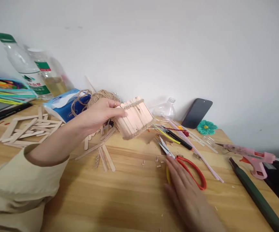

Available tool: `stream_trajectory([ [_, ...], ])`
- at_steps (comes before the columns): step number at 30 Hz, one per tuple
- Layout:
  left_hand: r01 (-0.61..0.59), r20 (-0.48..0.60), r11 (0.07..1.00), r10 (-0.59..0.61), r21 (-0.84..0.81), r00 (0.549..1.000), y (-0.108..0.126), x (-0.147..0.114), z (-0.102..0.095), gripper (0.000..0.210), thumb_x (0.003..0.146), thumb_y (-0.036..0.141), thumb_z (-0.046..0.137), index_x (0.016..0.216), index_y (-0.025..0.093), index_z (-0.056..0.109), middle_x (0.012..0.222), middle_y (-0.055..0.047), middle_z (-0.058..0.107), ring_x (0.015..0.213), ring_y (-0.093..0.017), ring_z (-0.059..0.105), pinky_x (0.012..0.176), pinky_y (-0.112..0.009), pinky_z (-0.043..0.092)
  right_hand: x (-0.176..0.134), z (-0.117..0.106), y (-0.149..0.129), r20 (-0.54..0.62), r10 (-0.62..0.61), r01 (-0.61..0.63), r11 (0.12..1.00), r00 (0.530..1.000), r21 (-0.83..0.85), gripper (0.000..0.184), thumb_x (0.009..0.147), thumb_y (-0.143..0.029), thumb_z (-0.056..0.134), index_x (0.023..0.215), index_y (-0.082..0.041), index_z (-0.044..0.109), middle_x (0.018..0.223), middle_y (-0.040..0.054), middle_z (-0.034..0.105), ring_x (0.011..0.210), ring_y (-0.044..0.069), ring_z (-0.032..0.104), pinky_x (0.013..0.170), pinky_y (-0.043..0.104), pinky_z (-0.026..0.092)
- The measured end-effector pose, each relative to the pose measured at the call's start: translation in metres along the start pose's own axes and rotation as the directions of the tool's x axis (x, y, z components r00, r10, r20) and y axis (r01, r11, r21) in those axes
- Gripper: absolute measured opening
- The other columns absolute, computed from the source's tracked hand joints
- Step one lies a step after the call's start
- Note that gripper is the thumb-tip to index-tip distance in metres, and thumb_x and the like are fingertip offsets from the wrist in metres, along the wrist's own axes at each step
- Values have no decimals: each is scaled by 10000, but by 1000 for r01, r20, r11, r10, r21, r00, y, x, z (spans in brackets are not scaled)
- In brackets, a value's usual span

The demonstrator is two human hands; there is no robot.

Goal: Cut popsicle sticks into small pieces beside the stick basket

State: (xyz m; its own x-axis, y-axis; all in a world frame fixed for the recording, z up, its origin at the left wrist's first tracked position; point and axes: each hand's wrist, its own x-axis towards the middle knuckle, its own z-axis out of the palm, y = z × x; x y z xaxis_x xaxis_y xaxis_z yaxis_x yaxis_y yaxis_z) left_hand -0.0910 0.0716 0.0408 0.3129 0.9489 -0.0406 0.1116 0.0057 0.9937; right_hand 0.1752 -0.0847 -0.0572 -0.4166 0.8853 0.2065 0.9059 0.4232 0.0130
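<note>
My left hand is closed on a small craft-stick box, pinching its upper left corner between thumb and fingers. Twine trims two of the box's edges, and it is held tilted above the table. Low on the right, my right hand lies with fingers stretched out over a pair of scissors. Its fingertips touch the scissors near the pivot and cover part of the yellow-lined handle loop. The scissors lie on the table, red handle to the right, blades pointing away.
Loose craft sticks are heaped at left, with more below the box. Behind stand a twine ball, a blue tissue pack and bottles. A phone, green flower, pink glue gun and dark green tool are at right.
</note>
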Motion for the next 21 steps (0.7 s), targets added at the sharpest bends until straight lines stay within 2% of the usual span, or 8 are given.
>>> stream_trajectory([
  [3,22,41,999,-23,23,999,-2,1,1,61,635,200,658,610,154,688,606,5,645,584,-119,524,574,-226,368,-11,4,15,-5,61,-61,998,998,-31,492,921,-310,374,1337,-46,365,1370,226,424,1226,319,450,916,512,477],
  [8,66,114,995,-74,70,991,-8,2,3,96,639,220,655,681,156,712,668,-11,684,672,-159,574,657,-252,402,-15,2,38,44,84,-83,996,996,-20,478,938,-277,337,1354,-43,364,1420,199,359,1287,296,368,990,512,409],
  [15,69,117,990,-83,119,990,-17,7,6,93,633,239,665,669,167,713,673,-8,688,690,-165,591,693,-260,408,-8,4,73,24,97,-99,991,995,85,461,928,-270,370,1373,-147,358,1410,156,400,1279,268,388,1001,487,402],
  [18,84,125,992,-95,92,988,-19,8,9,95,630,223,668,689,167,718,665,-2,690,731,-176,606,727,-261,417,1,-1,72,-72,97,-86,987,993,133,412,912,-287,406,1278,-111,480,1325,196,497,1211,314,470,951,523,431],
  [20,94,135,992,-105,85,985,-20,7,10,110,633,217,669,715,168,722,661,5,690,748,-177,611,737,-257,421,13,-7,62,-130,114,-91,981,985,169,368,913,-292,406,1163,-74,565,1190,222,596,1103,336,555,888,533,463],
  [21,94,138,992,-106,87,985,-20,7,11,117,637,219,668,726,168,723,666,6,691,752,-177,613,737,-255,422,21,-11,55,-137,120,-93,978,983,189,344,921,-278,392,1116,-76,590,1092,207,646,1019,315,602,842,503,493],
])
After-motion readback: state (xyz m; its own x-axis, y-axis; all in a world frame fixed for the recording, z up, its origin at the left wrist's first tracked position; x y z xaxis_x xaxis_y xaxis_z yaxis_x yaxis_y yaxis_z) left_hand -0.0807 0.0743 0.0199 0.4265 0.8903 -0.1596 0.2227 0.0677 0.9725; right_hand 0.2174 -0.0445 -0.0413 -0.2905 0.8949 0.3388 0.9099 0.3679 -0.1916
